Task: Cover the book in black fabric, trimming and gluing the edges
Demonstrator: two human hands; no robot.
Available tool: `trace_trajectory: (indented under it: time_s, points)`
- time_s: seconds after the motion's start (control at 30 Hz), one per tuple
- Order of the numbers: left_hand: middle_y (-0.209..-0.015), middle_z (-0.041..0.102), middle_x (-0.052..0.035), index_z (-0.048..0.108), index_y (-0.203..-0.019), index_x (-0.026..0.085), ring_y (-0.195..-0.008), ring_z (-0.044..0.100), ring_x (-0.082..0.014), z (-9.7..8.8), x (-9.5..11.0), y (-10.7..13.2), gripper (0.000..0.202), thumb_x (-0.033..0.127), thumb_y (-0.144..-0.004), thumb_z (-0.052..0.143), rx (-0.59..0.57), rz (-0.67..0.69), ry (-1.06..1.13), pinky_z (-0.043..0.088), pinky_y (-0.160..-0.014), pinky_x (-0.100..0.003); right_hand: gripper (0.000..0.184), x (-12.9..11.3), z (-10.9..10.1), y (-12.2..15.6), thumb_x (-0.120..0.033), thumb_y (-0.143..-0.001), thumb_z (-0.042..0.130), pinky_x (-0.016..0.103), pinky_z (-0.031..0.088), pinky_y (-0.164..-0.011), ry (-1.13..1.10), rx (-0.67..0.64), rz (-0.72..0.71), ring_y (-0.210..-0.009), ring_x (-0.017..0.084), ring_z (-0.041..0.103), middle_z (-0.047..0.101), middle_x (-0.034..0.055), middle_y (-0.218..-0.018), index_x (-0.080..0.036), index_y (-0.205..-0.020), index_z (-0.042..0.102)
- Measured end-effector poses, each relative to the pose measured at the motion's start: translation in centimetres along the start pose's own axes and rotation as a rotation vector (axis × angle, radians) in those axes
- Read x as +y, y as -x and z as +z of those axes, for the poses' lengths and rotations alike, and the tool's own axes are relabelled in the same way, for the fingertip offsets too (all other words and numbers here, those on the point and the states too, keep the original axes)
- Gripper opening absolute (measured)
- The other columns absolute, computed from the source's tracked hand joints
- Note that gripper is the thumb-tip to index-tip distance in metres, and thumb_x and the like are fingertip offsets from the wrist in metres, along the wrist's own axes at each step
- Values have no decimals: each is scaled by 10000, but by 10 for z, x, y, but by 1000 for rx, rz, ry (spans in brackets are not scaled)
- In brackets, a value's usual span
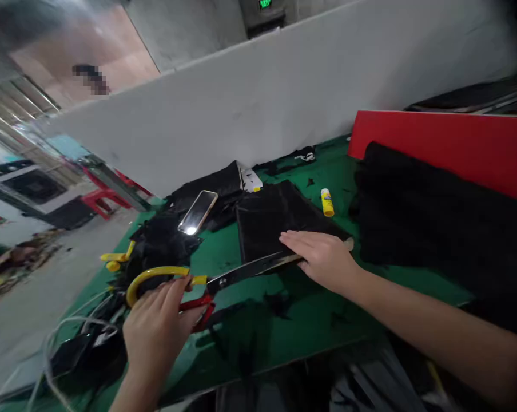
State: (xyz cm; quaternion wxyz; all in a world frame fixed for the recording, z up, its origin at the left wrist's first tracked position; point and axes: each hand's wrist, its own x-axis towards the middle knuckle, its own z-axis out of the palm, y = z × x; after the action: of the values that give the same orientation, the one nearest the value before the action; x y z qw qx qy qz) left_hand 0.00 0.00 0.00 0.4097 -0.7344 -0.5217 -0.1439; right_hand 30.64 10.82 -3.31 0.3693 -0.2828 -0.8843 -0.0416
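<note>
Black sheet (267, 217) lies at 2 o'clock from the left hand (158, 315), which grips scissors (224, 281). Right hand (325, 260) rests on the sheet's near edge; whether it pinches cannot be told. Likely light, limp: hold flat along that edge.

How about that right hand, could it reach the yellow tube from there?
Probably yes: the right hand is at the edge of the black piece, close to the yellow tube, and nothing tall stands between them.

pale low wall (241, 114) behind a green table (224, 246), red stool (102, 200), grey floor (87, 246)
</note>
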Motion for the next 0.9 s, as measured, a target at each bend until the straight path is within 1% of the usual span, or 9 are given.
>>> trace_trajectory:
  time_s: [0.27,0.47,0.6,0.7,0.77,0.83,0.9]
  points:
    - [-802,681,-107,594,-963,122,-700,641,-244,0,0,3,383,488,-879,520,15,-6,56,463,-650,-327,532,1,2,1,30,-664,536,331,505,-966,-2,17,0,-1103,205,607,648,103,-1189,-81,-1177,621]
    - [-792,682,-110,602,-938,125,-739,647,-272,1,-1,3,261,373,-861,582,46,6,92,487,-691,-363,532,1,3,1,36,-669,476,333,502,-965,-1,34,-1,-1105,191,606,653,92,-1182,-83,-1166,627]
    - [-815,684,-109,602,-958,129,-774,646,-279,-1,-4,9,214,303,-833,612,56,-13,114,499,-731,-383,505,0,0,-1,25,-688,473,334,506,-961,-5,33,-3,-1097,193,611,657,99,-1172,-76,-1157,631]
    - [-826,674,-109,595,-974,132,-785,646,-271,-5,-6,17,189,231,-814,606,56,-72,93,508,-739,-381,495,-1,-2,-1,18,-699,474,333,503,-964,-9,23,-4,-1101,194,608,655,100,-1177,-68,-1162,627]
    - [-831,665,-106,583,-967,142,-784,645,-269,-9,-7,23,171,189,-804,569,35,-142,59,512,-725,-381,502,-1,-2,-1,20,-701,473,333,501,-966,-11,15,3,-1106,193,605,652,97,-1182,-72,-1171,623]
    - [-866,649,-100,558,-963,158,-821,641,-273,-14,-8,28,164,183,-805,527,-22,-222,28,510,-724,-383,510,-1,-2,0,28,-698,467,338,504,-962,-13,12,16,-1107,195,605,652,96,-1183,-72,-1174,621]
    - [-910,622,-90,520,-954,175,-885,627,-279,-19,-11,33,141,216,-820,506,-116,-311,13,503,-734,-381,511,0,-1,0,31,-697,467,344,507,-959,-18,13,26,-1105,198,606,653,94,-1180,-69,-1174,621]
